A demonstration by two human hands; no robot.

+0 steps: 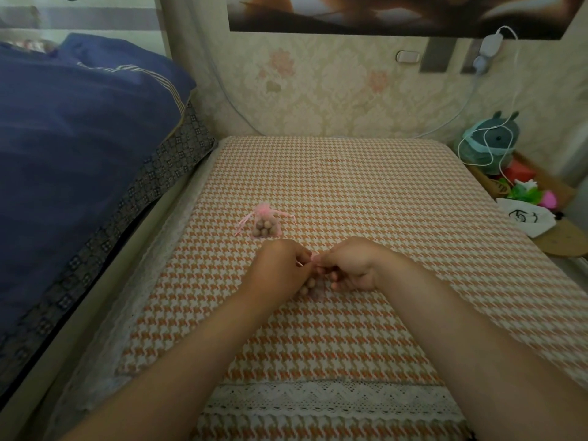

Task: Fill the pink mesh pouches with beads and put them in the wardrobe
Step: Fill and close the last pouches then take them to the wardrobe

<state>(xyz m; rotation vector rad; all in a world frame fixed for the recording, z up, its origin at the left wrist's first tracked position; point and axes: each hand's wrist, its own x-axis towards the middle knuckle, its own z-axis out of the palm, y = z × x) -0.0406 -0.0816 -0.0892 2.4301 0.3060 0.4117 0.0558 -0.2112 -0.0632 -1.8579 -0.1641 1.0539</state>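
A pink mesh pouch (264, 225), full of round brown beads and drawn shut with a pink ribbon, lies on the orange houndstooth table cover (366, 198). Just in front of it my left hand (280, 265) and my right hand (350, 265) meet over a second pouch (310, 286). Each hand pinches a pink ribbon end of it between the fingertips. Only a few brown beads of that pouch show below the fingers; the rest is hidden by my hands.
A bed with a dark blue quilt (79, 128) runs along the left side. At the right edge stand a teal plush toy (491, 138) with a white cable, a red box, green and pink items and a white bag (526, 218).
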